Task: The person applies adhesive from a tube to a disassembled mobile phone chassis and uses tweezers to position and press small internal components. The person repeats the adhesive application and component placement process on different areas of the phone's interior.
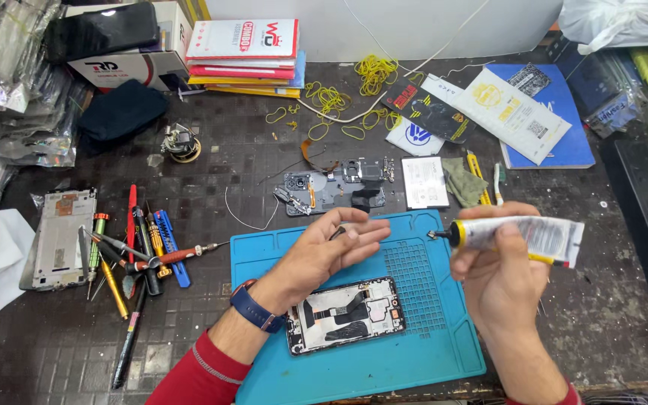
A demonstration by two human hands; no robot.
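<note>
A dark, worn counter point(609, 315) is seen under even light, backed by a white wall point(414, 30) at its far edge.

An opened phone point(345, 315) lies on the work mat point(421, 352). From the phone, the screwdrivers point(133, 247) lie at nine o'clock, a disassembled phone frame point(331, 189) at twelve o'clock behind the mat, and the stack of boxes point(243, 56) at eleven o'clock.
</note>
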